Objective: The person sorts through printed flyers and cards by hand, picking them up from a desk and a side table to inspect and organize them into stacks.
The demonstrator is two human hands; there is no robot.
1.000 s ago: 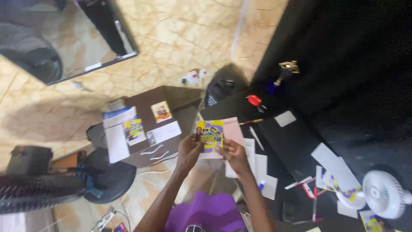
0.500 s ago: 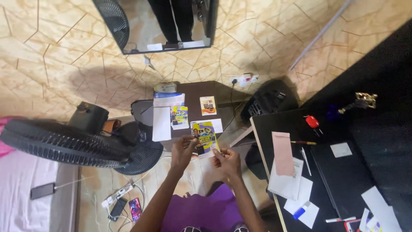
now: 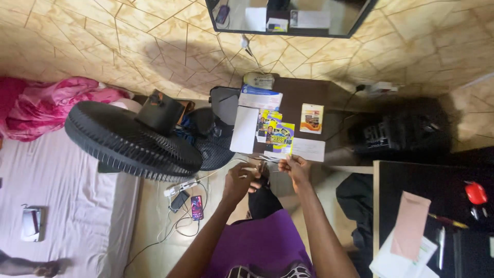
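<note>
Yellow-and-purple flyer (image 3: 280,138), glossy, upright, bottom edge pinched by right hand (image 3: 297,168), left hand (image 3: 242,179) loosely curled

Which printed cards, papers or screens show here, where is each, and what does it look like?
Flyer: pinched in right hand, rectangular, yellow and purple.
Small card: on brown table, yellow-orange and white.
White sheet: table's left edge, tall rectangle.
Phone: on floor, lit colourful screen.

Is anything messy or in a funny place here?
Yes. A phone lies on the floor among loose cables beside a power strip. On the brown table, the papers hang over the edge.
</note>
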